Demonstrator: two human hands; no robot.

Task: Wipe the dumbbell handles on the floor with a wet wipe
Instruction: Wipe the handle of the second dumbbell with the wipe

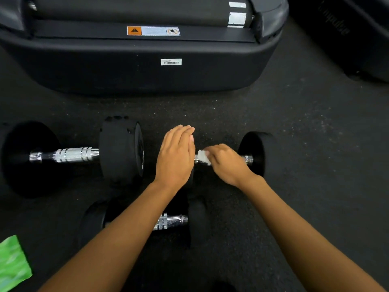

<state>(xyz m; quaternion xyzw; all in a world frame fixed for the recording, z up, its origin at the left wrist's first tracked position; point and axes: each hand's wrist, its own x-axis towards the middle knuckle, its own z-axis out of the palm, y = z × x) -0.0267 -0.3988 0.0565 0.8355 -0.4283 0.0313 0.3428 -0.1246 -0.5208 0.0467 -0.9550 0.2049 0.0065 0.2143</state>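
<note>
Right hand (226, 163) clamps wipe (203, 157) round handle (248, 159) lying left-to-right; flat, straight-fingered left hand (175, 157) steadies dumbbell (256, 152).

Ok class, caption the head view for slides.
Right hand holds a wet wipe on a dumbbell handle; left hand rests alongside.
</note>
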